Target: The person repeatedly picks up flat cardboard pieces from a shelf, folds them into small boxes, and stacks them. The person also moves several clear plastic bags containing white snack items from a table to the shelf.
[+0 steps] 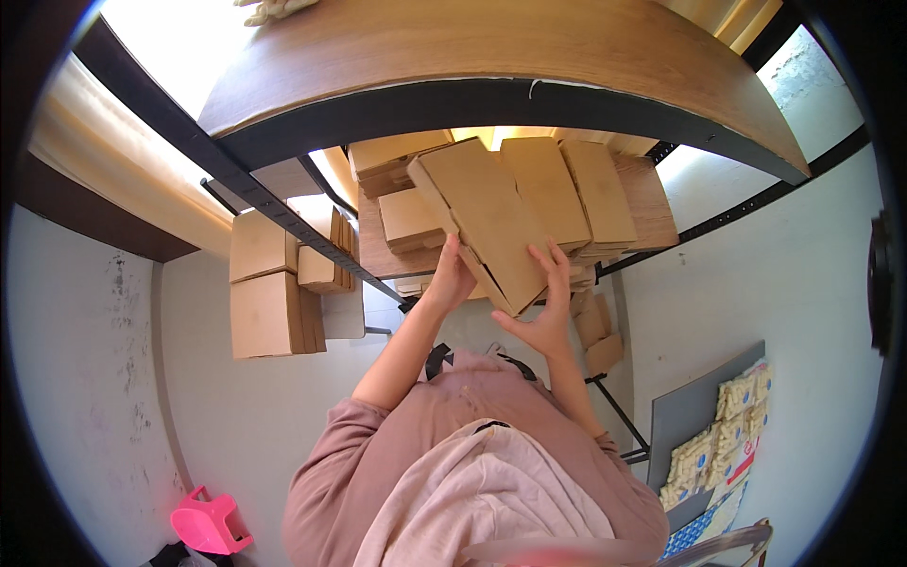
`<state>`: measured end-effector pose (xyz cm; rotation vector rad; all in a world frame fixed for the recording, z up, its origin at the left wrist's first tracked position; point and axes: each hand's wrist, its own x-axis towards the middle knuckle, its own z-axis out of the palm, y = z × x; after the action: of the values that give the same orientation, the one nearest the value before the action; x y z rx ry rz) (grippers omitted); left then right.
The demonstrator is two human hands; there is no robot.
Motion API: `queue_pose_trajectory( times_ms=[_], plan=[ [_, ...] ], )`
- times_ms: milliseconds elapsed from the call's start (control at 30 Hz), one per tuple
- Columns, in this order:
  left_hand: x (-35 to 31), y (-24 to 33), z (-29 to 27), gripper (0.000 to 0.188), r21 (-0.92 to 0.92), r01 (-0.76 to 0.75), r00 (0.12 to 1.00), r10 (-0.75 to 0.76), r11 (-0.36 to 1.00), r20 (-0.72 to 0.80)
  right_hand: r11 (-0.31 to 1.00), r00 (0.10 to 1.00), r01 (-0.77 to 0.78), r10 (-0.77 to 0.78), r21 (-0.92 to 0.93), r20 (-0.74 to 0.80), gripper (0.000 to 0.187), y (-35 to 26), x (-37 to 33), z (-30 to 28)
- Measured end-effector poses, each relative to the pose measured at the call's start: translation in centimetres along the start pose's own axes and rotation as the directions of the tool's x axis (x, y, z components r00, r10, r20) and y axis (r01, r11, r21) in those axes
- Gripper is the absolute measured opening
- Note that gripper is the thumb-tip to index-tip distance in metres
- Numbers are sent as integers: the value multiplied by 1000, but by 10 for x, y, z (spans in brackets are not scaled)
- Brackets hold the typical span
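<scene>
A long, flat brown cardboard box (491, 227) slants in front of me, held up between both hands. My left hand (452, 276) grips its left long edge, the thumb pointing up along the side. On the right, my right hand (548, 304) spreads around the near right corner, fingers on the top face and thumb by the near end. A narrow gap shows along the box's left edge near the close end. Behind it, more cardboard boxes (542, 194) lie stacked on a wooden shelf (652, 203); the held box hides part of them.
Above the boxes runs a wooden upper shelf (472, 47) with a black metal frame (312, 227). Brown cartons (265, 312) stand stacked at the left. A pink plastic stool (210, 522) is at the lower left. Bagged pale goods (723, 435) lie on a grey board at the right.
</scene>
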<state>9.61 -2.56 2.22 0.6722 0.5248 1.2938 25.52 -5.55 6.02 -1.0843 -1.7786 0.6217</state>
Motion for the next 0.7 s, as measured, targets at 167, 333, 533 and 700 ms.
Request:
queue_pose_trajectory(
  times_ms=[167,333,533,700],
  plan=[
    [-2,5,-1,97,-11,-4,992,5,1000,123,997,996,39,-44,61,75,76,-15,3,-9],
    [-6,1,9,97,75,-49,980,34,996,197,963,953,267,-260,-27,155,56,-54,32,-20],
    [-8,1,8,93,121,-44,972,15,992,233,944,954,277,-247,-181,168,53,-70,44,-19],
    [-10,0,10,91,137,-53,970,19,989,241,946,959,266,-240,-187,152,55,-74,45,-17]
  ],
)
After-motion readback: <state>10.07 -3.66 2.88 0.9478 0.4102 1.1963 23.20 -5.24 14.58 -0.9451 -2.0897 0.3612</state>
